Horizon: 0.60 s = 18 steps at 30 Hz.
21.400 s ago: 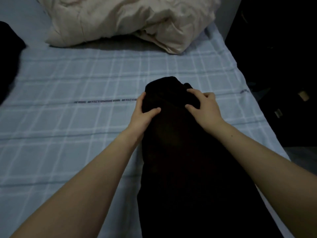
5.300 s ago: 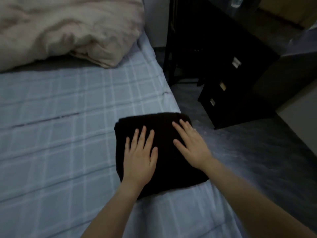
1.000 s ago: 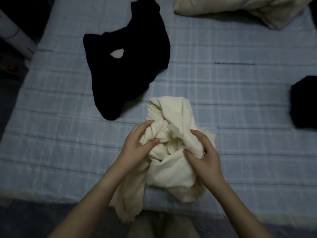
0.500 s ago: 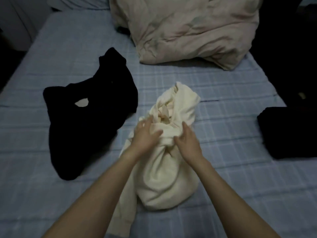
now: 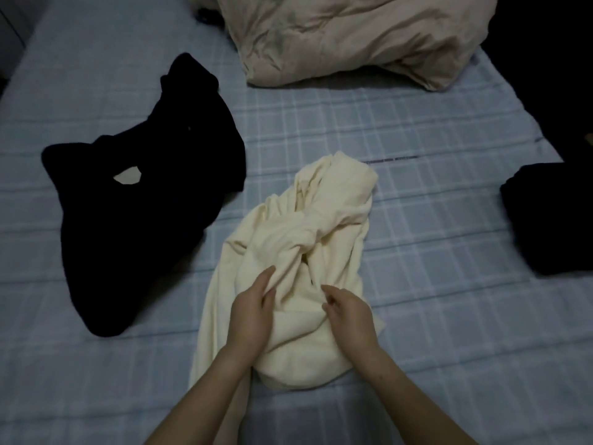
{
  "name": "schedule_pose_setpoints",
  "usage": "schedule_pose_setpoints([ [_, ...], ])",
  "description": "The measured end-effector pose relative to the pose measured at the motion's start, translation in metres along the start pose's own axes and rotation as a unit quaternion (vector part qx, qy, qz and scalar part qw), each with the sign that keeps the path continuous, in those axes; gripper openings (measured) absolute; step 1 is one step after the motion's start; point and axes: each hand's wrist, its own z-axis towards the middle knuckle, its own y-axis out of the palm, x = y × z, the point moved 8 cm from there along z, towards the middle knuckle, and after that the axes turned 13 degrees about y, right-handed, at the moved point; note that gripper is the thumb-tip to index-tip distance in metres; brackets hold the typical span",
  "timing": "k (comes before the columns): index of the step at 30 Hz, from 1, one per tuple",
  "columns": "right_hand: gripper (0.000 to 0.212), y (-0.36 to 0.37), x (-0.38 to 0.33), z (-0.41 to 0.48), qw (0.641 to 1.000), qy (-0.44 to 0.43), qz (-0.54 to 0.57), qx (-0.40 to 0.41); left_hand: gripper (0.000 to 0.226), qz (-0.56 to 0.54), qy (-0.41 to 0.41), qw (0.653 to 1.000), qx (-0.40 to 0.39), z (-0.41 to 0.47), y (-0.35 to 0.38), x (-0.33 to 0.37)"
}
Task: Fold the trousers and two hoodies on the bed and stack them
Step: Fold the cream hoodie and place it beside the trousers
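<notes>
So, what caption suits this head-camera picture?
Left hand and right hand grip a crumpled cream hoodie on the bed, black hoodie and folded trousers either side.

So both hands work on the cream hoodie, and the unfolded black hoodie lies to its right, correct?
Not quite: the head view shows the unfolded black hoodie left of the cream hoodie. The left hand and right hand do work on it.

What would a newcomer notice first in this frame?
The bunched cream hoodie at the middle of the bed, bright against the dim room, with the left hand and right hand gripping its near end. To its left lies a spread black hoodie, at the right edge sit the folded dark trousers, and a crumpled beige duvet fills the top.
</notes>
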Motion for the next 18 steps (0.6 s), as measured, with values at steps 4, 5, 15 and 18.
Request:
schedule_pose_setpoints([
  [4,0.022,-0.067,-0.010,-0.008,0.988,-0.021,0.059,0.140,0.043,-0.070,0.050,0.996,-0.027,-0.003,0.004,0.053],
  [5,0.022,-0.081,-0.005,-0.010,0.985,-0.006,0.060,0.162,0.043,-0.110,0.061,0.988,-0.087,-0.008,0.017,0.065],
  [15,0.073,-0.002,-0.023,-0.051,0.997,-0.013,-0.071,0.007,0.064,-0.085,-0.119,0.968,-0.204,-0.051,0.053,-0.041],
  [18,0.066,0.016,0.002,-0.055,0.995,-0.023,-0.083,-0.045,0.061,-0.019,-0.048,0.979,-0.199,-0.070,0.057,-0.039],
])
